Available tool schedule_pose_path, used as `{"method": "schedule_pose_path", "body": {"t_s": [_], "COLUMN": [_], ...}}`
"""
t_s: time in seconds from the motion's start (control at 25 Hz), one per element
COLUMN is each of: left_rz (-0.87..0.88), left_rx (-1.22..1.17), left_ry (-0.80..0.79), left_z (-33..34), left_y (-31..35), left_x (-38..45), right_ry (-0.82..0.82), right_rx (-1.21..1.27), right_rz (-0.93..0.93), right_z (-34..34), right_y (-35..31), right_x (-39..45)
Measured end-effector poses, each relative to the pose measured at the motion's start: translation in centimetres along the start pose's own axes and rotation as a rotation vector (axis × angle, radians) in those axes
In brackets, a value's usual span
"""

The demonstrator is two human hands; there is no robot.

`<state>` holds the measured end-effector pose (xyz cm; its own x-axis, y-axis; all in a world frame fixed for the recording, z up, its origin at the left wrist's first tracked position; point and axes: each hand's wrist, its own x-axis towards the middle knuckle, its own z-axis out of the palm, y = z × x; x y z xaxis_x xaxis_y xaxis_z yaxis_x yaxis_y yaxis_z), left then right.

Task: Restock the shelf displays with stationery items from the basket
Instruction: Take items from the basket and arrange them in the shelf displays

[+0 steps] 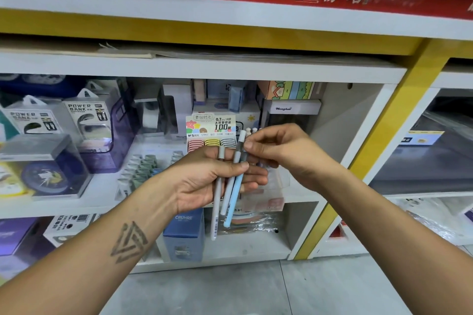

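**Pens in both hands at the stationery shelf**

Much here is hard to read. My left hand (204, 181) covers the middle of the pens (231, 186), so I see only their capped tops above my fingers and their long barrels below my palm. How many I hold I cannot tell for sure: one grey, one white and one pale blue show, all slim, smooth and matte, the grey one printed with a barcode near its lower end. My left fingers are curled round the bunch, thumb across the front. My right hand (276, 151) pinches the top of one pen between thumb and forefinger; its other fingers hide what lies behind.

Behind my hands stands a lead refill display (211, 126), its card reading 0.7 HB and 100, with rounded pink, yellow and grey packs partly blocked by my knuckles. Clear plastic power bank boxes (87, 120) sit on the white shelf (102, 202) at left, glossy and blurred. The basket is out of view.
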<state>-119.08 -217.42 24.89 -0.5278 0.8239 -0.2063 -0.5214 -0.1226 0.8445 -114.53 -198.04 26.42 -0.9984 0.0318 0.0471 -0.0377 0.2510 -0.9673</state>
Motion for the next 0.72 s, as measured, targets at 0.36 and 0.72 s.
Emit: {"method": "schedule_pose_path", "body": {"t_s": [0.36, 0.72], "left_rz": [0.041, 0.0], "left_rx": [-0.044, -0.041], "left_ry": [0.297, 0.29], "left_z": [-0.5, 0.4], "left_y": [0.4, 0.3], "left_x": [0.1, 0.2], "right_ry": [0.491, 0.586], "right_rx": [0.104, -0.142], "right_rz": [-0.108, -0.11], "right_z": [-4.3, -4.9], "right_y": [-0.4, 0.2], "right_x": [-0.5, -0.8]}}
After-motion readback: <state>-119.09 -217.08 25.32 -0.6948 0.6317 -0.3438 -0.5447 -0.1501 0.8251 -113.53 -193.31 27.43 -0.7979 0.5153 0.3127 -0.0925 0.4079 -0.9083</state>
